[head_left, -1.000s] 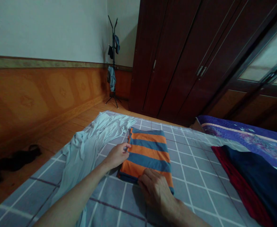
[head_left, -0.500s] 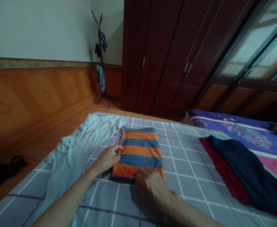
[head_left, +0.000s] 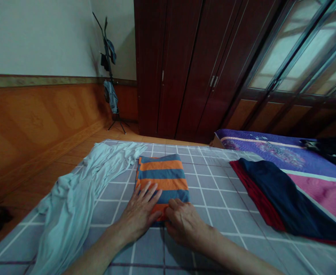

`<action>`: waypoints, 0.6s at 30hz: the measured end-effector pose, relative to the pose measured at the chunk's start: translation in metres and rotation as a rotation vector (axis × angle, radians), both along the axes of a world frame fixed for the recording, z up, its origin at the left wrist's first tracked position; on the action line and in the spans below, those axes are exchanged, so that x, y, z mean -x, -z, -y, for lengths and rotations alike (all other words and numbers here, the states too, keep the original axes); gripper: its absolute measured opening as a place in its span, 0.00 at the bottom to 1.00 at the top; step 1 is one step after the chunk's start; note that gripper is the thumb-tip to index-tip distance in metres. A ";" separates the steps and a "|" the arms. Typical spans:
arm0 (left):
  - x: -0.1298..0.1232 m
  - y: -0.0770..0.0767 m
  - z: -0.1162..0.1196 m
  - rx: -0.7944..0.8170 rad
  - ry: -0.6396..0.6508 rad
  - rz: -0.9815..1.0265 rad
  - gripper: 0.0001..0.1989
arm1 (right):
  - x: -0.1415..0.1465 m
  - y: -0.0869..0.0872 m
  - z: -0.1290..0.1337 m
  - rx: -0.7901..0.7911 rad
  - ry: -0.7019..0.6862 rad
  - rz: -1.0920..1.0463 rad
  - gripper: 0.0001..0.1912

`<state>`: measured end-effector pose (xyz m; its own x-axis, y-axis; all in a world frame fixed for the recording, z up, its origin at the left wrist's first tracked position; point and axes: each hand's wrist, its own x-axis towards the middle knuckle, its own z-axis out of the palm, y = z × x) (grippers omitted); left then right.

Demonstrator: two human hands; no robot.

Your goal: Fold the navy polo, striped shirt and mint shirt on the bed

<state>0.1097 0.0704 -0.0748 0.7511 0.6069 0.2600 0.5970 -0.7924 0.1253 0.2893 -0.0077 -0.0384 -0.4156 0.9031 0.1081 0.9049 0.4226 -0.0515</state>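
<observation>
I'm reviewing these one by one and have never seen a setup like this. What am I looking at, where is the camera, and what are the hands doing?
There is no machine here: a person works with two bare hands, and the view comes from a camera worn on their head, looking forward and down. A grid-patterned sheet covers the surface. On it lies a folded orange-and-blue striped cloth. The left hand rests on it, fingers spread; the right hand has curled fingers at its near edge, though whether they pinch it is unclear. Rumpled pale fabric lies left, navy-and-red cloth right.
</observation>
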 end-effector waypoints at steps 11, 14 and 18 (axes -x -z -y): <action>-0.008 -0.011 0.019 0.015 0.243 -0.025 0.26 | -0.036 -0.028 0.014 0.165 0.149 -0.134 0.06; -0.010 -0.011 0.023 0.097 0.299 -0.070 0.30 | -0.038 -0.022 0.009 0.108 0.190 -0.186 0.09; -0.011 -0.012 0.026 0.193 0.353 -0.115 0.36 | -0.047 -0.007 -0.015 0.051 0.189 -0.362 0.08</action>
<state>0.1208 0.0440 -0.0632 0.9392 0.3364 0.0689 0.3116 -0.9193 0.2403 0.3362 0.0070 -0.0312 -0.1848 0.9679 0.1704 0.8860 0.2391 -0.3973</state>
